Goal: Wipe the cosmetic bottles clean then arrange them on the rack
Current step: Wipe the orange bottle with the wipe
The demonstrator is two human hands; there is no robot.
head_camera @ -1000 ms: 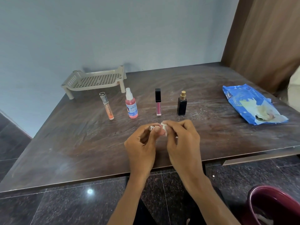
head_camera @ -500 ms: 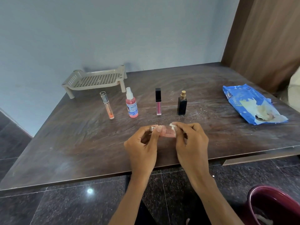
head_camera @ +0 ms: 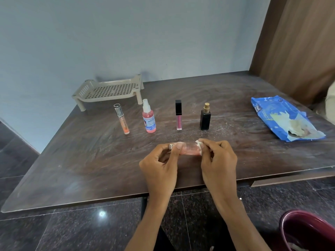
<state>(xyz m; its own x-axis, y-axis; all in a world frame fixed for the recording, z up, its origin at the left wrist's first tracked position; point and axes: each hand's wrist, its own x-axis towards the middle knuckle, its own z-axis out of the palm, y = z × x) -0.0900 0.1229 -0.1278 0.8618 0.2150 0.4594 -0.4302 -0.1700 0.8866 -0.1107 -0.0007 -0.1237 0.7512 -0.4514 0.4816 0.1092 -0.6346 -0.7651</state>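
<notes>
The small pink bottle hangs crosswise over the worktop, near its front edge, pinched only at its ends. If the wiping stroke pushes harder than the left hand holds, the bottle could slip and drop, perhaps rolling off that edge. The left grip is closed on the capped end; the right hand is closed, pressing a white wipe against the other end.
</notes>
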